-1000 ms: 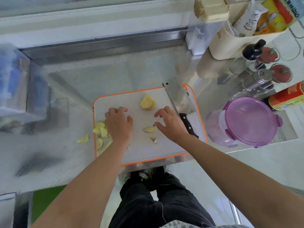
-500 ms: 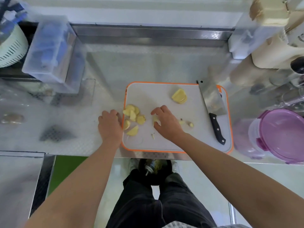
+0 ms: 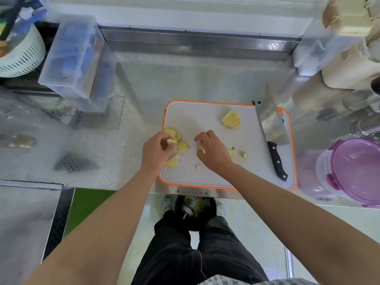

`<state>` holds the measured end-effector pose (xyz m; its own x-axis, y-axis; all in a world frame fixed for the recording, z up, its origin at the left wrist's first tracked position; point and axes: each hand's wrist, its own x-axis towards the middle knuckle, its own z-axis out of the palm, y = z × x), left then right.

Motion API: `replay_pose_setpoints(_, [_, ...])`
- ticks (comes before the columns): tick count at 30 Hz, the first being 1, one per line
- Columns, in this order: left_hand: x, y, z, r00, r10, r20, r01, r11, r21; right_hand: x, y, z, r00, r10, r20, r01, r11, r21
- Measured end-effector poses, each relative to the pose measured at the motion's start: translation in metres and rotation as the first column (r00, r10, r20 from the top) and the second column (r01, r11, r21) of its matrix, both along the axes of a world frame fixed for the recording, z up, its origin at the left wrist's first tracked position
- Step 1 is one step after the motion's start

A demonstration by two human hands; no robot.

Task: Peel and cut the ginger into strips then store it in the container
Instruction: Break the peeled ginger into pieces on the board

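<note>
A white cutting board with an orange rim (image 3: 216,177) lies on the steel counter. Several yellow ginger slices (image 3: 181,146) lie at its left side, and a larger ginger chunk (image 3: 231,119) sits near the back. My left hand (image 3: 157,151) pinches a ginger slice at the board's left edge. My right hand (image 3: 211,150) holds a small ginger piece in curled fingers at the board's middle. Small ginger scraps (image 3: 238,153) lie to its right. A black-handled cleaver (image 3: 271,128) rests along the board's right side. A container with a purple lid (image 3: 357,171) stands right of the board.
A clear plastic box (image 3: 72,58) and a white slotted basket (image 3: 18,52) stand at the back left. Beige jars and clear containers (image 3: 339,64) crowd the back right. A bin (image 3: 195,210) stands on the floor under the counter edge, between my feet.
My left hand has moved right from the counter onto the board's left edge and picked up a ginger slice. My right hand stays at the board's middle with a piece in it.
</note>
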<state>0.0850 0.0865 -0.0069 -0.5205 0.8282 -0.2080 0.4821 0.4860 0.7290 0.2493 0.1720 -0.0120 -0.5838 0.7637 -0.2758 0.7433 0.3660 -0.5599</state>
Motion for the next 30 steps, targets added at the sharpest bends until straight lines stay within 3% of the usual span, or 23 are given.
replay_pose_setpoints(3, [0.013, 0.002, -0.001, 0.995, -0.065, -0.077, 0.063, 0.998, -0.026, 0.005, -0.001, 0.000, 1.000, -0.013, -0.010, 0.013, 0.999, -0.030])
replay_pose_setpoints(6, [0.010, 0.001, -0.004, 0.964, 0.026, -0.266, -0.024, 1.000, 0.011, 0.009, 0.000, 0.001, 0.998, -0.049, -0.040, 0.048, 0.999, -0.008])
replay_pose_setpoints(9, [-0.001, 0.006, -0.009, 0.939, -0.043, -0.341, 0.016, 0.997, -0.081, 0.004, -0.002, 0.003, 0.993, 0.001, -0.116, -0.002, 1.000, -0.006])
replay_pose_setpoints(13, [-0.002, 0.014, -0.012, 0.961, -0.076, -0.265, 0.034, 0.986, -0.163, -0.012, -0.010, 0.002, 0.973, 0.228, -0.011, -0.229, 0.973, -0.011])
replay_pose_setpoints(18, [0.005, 0.015, -0.010, 0.976, -0.076, -0.205, 0.058, 0.994, -0.095, -0.017, -0.006, -0.002, 0.988, 0.125, 0.086, -0.134, 0.985, 0.106])
replay_pose_setpoints(22, [0.002, 0.011, -0.011, 0.967, -0.052, -0.250, 0.039, 0.998, -0.056, -0.013, 0.004, -0.001, 0.998, -0.042, -0.054, 0.041, 0.999, -0.015])
replay_pose_setpoints(25, [0.002, 0.012, -0.012, 0.971, -0.046, -0.233, 0.042, 0.999, -0.024, -0.020, 0.008, 0.005, 0.983, -0.059, -0.175, 0.037, 0.991, -0.126])
replay_pose_setpoints(28, [0.003, 0.016, -0.009, 0.996, 0.023, -0.088, -0.020, 0.999, 0.029, -0.027, 0.007, 0.009, 0.960, -0.094, -0.265, 0.033, 0.973, -0.226])
replay_pose_setpoints(30, [0.005, 0.020, -0.004, 0.990, 0.080, 0.116, -0.086, 0.995, 0.043, -0.026, 0.008, 0.011, 0.920, -0.231, -0.316, 0.115, 0.931, -0.346])
